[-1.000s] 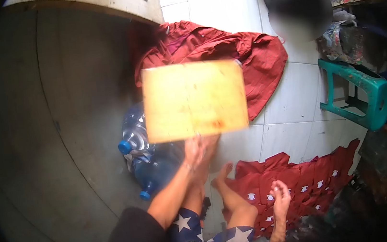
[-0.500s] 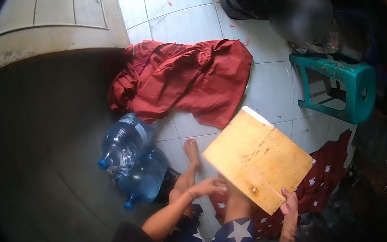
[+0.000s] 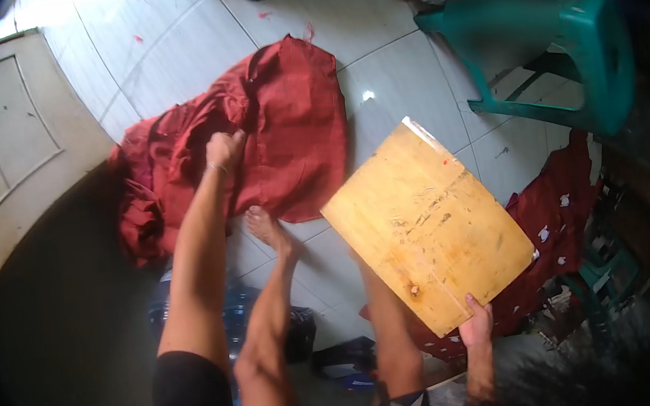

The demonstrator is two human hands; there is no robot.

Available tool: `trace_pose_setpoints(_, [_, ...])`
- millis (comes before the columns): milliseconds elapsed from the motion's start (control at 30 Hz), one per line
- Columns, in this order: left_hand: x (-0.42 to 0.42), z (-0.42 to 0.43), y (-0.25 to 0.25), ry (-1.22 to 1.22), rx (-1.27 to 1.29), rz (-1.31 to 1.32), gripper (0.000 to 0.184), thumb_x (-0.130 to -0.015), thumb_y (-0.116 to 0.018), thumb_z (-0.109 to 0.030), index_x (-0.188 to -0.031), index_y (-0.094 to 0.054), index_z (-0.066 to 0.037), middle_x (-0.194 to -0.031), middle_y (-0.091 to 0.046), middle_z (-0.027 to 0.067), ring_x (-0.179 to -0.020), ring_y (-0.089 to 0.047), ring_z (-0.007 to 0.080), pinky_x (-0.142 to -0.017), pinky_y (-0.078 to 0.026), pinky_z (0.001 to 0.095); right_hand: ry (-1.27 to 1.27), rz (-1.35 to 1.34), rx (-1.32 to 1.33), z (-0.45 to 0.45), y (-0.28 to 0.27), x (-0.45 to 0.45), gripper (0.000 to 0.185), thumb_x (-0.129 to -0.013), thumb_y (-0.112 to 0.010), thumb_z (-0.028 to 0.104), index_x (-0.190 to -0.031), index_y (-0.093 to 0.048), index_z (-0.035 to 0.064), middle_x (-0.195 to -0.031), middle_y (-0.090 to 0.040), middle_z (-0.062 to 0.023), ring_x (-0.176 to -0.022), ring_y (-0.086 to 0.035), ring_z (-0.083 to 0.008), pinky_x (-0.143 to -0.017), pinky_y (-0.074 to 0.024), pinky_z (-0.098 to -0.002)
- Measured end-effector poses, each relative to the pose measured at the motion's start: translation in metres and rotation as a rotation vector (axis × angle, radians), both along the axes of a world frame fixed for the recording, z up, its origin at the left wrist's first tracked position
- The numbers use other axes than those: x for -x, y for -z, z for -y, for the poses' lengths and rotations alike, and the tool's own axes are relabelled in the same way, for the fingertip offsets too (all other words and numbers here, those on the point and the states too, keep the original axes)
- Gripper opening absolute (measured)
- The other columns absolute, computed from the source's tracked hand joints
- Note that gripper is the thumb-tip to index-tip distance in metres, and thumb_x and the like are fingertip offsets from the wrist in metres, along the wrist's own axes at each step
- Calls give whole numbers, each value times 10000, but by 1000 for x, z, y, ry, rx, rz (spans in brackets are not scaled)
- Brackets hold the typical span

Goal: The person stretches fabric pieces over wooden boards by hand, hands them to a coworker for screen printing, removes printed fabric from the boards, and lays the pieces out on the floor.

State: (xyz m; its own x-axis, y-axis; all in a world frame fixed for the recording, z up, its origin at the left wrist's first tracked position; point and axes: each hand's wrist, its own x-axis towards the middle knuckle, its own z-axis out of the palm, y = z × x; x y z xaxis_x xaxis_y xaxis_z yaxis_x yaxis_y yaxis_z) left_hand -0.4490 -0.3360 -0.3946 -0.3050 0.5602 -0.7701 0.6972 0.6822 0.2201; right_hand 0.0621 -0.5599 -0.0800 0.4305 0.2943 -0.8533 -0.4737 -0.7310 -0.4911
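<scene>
With our right hand (image 3: 478, 322) we are gripping a stained yellow board (image 3: 429, 227) by its near corner, while our left hand (image 3: 226, 150), possibly gripping, we cannot tell, is hanging curled at the rumpled red cloth (image 3: 293, 142) on the tiled floor (image 3: 388, 86).

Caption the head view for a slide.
Left hand on crumpled red cloth spread over pale floor tiles; right hand holding a stained, rectangular yellow board near one corner.
</scene>
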Motion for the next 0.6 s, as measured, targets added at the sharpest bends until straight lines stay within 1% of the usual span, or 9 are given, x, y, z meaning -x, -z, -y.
trace_pose_setpoints(67, [19,8,69,-103,155,0,699,-748,-653,-620,-980,-694,38,-1078,-644,263,-1065,-619,363,-910,-475,428,66,121,18,5,6,5,426,-869,-569,-38,-1284,-478,-23,-1276,-541,-144,-1163,-534,-291,-1007,-430,-451])
trace_pose_setpoints(100, [7,-12,55,-178,258,-7,745,-735,-659,-650,-1041,-683,29,-1138,-633,250,-1099,-606,355,-928,-466,422,88,101,45,14,10,6,426,-869,-569,-38,-1284,-478,-23,-1276,-541,-144,-1163,-534,-291,-1007,-430,-451])
trace_pose_setpoints(167, [6,-10,94,-308,119,-88,830,-698,-697,-652,-1190,-615,11,-1245,-583,232,-1165,-560,371,-969,-440,429,127,59,-22,18,17,8,429,-875,-575,-8,-1292,-476,-15,-1286,-534,-147,-1173,-526,-296,-1012,-421,-463])
trace_pose_setpoints(200, [2,-9,106,-336,-58,-107,806,-707,-761,-544,-1267,-556,-2,-1236,-600,182,-1089,-606,330,-934,-466,385,87,71,3,11,17,15,432,-881,-577,21,-1300,-477,-5,-1293,-533,-136,-1189,-516,-299,-1015,-416,-473])
trace_pose_setpoints(233, [-3,-7,123,-735,-295,328,621,-775,-767,-371,-1238,-580,-2,-1111,-645,116,-978,-623,218,-860,-485,312,94,61,18,14,23,17,432,-881,-577,21,-1300,-477,-5,-1293,-533,-136,-1189,-516,-299,-1015,-416,-473])
trace_pose_setpoints(267, [-1,-3,133,-820,-377,415,502,-816,-731,-287,-1202,-591,3,-1051,-643,85,-916,-606,163,-801,-482,273,106,92,52,20,23,16,430,-880,-580,25,-1297,-479,-6,-1294,-533,-133,-1189,-515,-300,-1016,-416,-472])
trace_pose_setpoints(333, [-12,-24,80,-905,-474,509,385,-858,-695,-203,-1165,-602,8,-991,-642,53,-855,-589,107,-741,-480,234,114,122,72,29,24,14,429,-879,-583,28,-1294,-481,-7,-1295,-533,-130,-1190,-514,-301,-1017,-417,-472])
trace_pose_setpoints(433, [3,-37,33,-698,-649,490,178,-914,-605,-117,-1044,-603,4,-904,-637,22,-750,-577,64,-633,-466,209,98,137,77,19,14,11,423,-879,-581,51,-1287,-488,-11,-1284,-542,-129,-1183,-521,-301,-1016,-421,-462])
trace_pose_setpoints(600, [31,-40,-94,-614,-788,604,197,-937,-564,-113,-1085,-608,9,-946,-645,39,-832,-578,75,-718,-470,222,94,-173,36,15,2,-6,426,-840,-593,71,-1249,-524,-24,-1235,-585,-150,-1104,-585,-309,-947,-482,-442])
